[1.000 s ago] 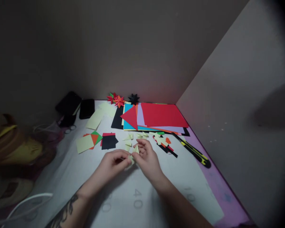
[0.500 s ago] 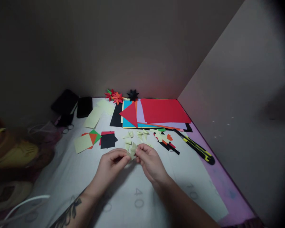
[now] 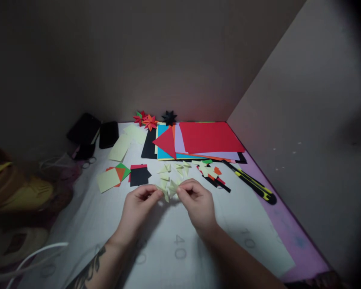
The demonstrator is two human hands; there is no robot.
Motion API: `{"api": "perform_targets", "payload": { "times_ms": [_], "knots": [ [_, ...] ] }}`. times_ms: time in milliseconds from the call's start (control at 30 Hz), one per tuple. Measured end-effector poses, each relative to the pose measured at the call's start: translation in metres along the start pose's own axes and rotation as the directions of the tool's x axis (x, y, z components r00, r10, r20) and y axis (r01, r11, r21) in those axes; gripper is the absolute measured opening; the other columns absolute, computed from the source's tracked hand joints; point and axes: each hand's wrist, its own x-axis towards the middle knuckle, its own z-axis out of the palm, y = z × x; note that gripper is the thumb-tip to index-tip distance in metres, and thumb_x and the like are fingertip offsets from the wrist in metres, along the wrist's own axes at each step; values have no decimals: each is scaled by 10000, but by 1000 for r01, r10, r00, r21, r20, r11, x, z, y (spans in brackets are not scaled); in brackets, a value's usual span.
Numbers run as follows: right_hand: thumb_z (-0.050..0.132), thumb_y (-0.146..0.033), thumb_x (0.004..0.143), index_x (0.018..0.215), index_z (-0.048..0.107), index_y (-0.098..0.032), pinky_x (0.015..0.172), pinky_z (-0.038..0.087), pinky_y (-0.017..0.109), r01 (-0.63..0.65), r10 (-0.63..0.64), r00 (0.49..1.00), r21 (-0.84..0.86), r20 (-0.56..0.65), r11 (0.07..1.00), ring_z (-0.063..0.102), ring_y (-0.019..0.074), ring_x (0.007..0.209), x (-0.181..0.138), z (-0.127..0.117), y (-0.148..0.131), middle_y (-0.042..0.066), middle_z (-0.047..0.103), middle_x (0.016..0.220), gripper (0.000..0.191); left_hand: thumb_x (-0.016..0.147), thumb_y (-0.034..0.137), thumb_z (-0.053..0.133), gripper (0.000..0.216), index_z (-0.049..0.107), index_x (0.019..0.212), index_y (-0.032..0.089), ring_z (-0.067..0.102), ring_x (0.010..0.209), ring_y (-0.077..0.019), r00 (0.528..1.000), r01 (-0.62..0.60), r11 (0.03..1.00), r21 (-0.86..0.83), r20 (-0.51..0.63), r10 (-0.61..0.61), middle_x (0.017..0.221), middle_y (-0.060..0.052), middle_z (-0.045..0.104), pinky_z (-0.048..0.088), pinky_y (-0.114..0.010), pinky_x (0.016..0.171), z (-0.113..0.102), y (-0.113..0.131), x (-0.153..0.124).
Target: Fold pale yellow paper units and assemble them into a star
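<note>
My left hand point(image 3: 140, 205) pinches a small pale yellow folded paper piece point(image 3: 165, 194) between thumb and forefinger. A second folded paper unit point(image 3: 172, 187), of the same pale yellow, is in the closed fingertips of my right hand point(image 3: 199, 205). The two points sit very close together above the mat; whether they touch or are joined, I cannot tell. Just behind them lie several more pale yellow folded units point(image 3: 179, 169), loosely scattered.
Left of the units are pale square sheets point(image 3: 108, 180) and black squares point(image 3: 138, 176). Paper scraps point(image 3: 209, 170) and a black-yellow box cutter point(image 3: 254, 184) lie to the right. Behind are coloured sheets point(image 3: 212, 137), a black paper star point(image 3: 169, 118), a red-orange star point(image 3: 150, 122) and a phone point(image 3: 108, 135).
My hands have moved slightly apart, and the pale folded paper between them now shows as two distinct pieces. The camera view has shifted slightly.
</note>
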Motion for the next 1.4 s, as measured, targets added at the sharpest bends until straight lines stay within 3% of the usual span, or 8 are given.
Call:
{"api": "perform_targets", "payload": {
  "times_ms": [633, 1067, 1400],
  "knots": [
    [622, -188, 753, 601, 584, -202, 598, 418, 273, -30, 31, 999, -49, 22, 998, 543, 152, 641, 3, -3, -3, 6, 566, 654, 157, 728, 338, 711, 183, 660, 723, 162, 540, 612, -125, 997, -74, 994, 80, -20, 76, 679, -4, 645, 414, -215, 575, 0, 0, -3],
    [619, -190, 756, 591, 586, -193, 602, 415, 267, -30, 33, 997, -48, 64, 998, 541, 146, 634, 2, -1, -2, 0, 569, 643, 168, 734, 343, 702, 195, 643, 742, 158, 535, 597, -117, 998, -43, 997, 59, 38, 41, 671, -1, 643, 400, -209, 558, 1, -3, -1],
    [614, -193, 750, 584, 602, -204, 580, 414, 264, -18, 29, 991, -80, 127, 997, 547, 150, 634, 2, 3, -1, 3, 586, 639, 167, 705, 322, 708, 173, 647, 710, 161, 519, 574, -116, 999, -33, 998, 56, 1, 33, 640, 5, 626, 388, -208, 542, 2, 3, -3]
  ]
}}
